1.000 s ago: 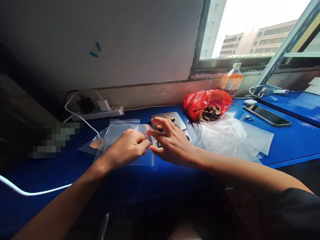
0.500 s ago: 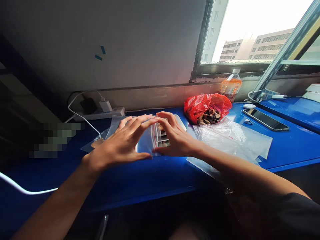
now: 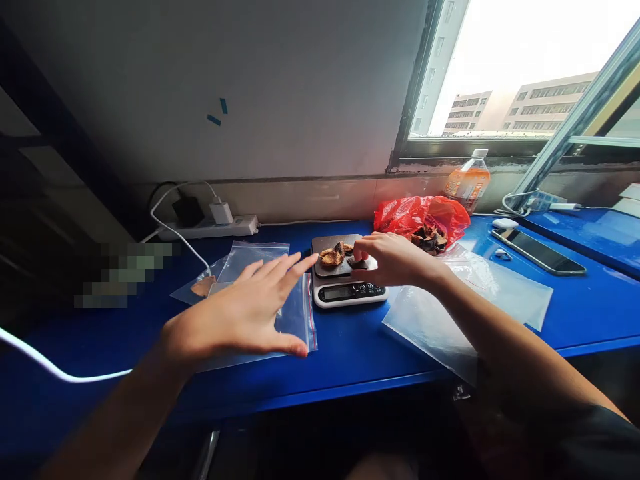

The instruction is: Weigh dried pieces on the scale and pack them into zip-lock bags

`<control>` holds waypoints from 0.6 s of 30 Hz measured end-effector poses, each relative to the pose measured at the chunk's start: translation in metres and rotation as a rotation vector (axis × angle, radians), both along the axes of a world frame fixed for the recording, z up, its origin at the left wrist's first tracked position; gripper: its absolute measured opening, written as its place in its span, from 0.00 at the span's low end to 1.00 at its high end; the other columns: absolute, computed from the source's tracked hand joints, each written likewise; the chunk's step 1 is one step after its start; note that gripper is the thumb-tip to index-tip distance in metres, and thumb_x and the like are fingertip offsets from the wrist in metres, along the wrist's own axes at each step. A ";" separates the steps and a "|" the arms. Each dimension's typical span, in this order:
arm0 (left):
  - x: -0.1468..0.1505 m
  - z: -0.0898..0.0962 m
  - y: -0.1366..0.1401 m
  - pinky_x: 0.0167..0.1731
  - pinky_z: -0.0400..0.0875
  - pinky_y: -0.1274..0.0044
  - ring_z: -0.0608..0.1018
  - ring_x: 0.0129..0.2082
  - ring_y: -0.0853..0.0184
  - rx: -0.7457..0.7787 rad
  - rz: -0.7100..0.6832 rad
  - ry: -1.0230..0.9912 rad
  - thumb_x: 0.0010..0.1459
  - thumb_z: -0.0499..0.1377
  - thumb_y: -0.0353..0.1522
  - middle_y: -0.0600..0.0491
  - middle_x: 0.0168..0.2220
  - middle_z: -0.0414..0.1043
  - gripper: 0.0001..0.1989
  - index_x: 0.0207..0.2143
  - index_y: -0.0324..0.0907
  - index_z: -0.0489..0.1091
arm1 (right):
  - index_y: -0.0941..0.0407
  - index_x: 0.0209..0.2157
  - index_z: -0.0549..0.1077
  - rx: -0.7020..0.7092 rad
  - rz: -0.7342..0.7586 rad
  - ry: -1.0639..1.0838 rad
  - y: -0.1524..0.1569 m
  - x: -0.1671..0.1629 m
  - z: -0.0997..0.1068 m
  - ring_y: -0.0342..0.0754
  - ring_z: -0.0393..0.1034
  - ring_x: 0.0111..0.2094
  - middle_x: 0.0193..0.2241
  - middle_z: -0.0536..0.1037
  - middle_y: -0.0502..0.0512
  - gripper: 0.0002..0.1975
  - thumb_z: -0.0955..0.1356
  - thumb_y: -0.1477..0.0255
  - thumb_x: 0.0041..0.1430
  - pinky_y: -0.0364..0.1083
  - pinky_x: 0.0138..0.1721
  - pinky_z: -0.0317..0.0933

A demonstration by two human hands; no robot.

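My left hand (image 3: 245,307) is spread open over a clear zip-lock bag (image 3: 303,313) lying flat on the blue table. My right hand (image 3: 395,260) reaches over a small digital kitchen scale (image 3: 350,293) with a metal plate. Its curled fingers and thumb stand apart around a dark dried piece (image 3: 358,263) at the plate's right side; a firm grip on it does not show. Other curled, brown dried pieces (image 3: 333,256), peel-like, rest on the plate to the left of those fingertips.
Behind the right hand, a red plastic bag (image 3: 395,212) holds more dried pieces beside an orange drink bottle (image 3: 467,180). Clear bags (image 3: 520,293) lie under my right forearm. A phone (image 3: 537,251), earbud case (image 3: 505,223), power strip (image 3: 240,225) and white cable (image 3: 185,240) are around.
My hands have moved apart. The zip-lock bag they held upright together now lies under my left hand, uncovering the scale. My right hand is now at the pieces on the scale.
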State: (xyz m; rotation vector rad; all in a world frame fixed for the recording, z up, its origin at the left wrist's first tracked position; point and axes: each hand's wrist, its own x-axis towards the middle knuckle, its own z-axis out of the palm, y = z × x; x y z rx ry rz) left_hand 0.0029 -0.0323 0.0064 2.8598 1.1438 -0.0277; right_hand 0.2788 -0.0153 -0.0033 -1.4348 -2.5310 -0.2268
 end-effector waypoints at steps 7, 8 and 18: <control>0.003 -0.013 -0.004 0.63 0.41 0.50 0.45 0.69 0.47 -0.089 0.036 0.134 0.47 0.60 0.57 0.39 0.69 0.41 0.58 0.69 0.47 0.31 | 0.55 0.38 0.73 -0.006 -0.212 -0.005 0.000 -0.010 -0.005 0.51 0.72 0.34 0.35 0.78 0.56 0.13 0.68 0.60 0.57 0.44 0.28 0.54; 0.003 -0.012 -0.003 0.63 0.40 0.49 0.47 0.68 0.47 -0.093 0.029 0.124 0.49 0.60 0.56 0.39 0.69 0.43 0.57 0.69 0.47 0.31 | 0.55 0.38 0.73 -0.015 -0.215 -0.002 0.001 -0.009 -0.005 0.51 0.72 0.35 0.35 0.78 0.56 0.12 0.68 0.62 0.57 0.44 0.28 0.54; 0.003 0.003 -0.003 0.61 0.36 0.45 0.52 0.67 0.49 -0.106 0.065 0.021 0.56 0.58 0.45 0.42 0.68 0.50 0.45 0.68 0.49 0.37 | 0.56 0.42 0.71 -0.030 -0.116 0.118 0.006 0.002 -0.005 0.48 0.72 0.36 0.36 0.79 0.55 0.12 0.66 0.75 0.54 0.43 0.32 0.58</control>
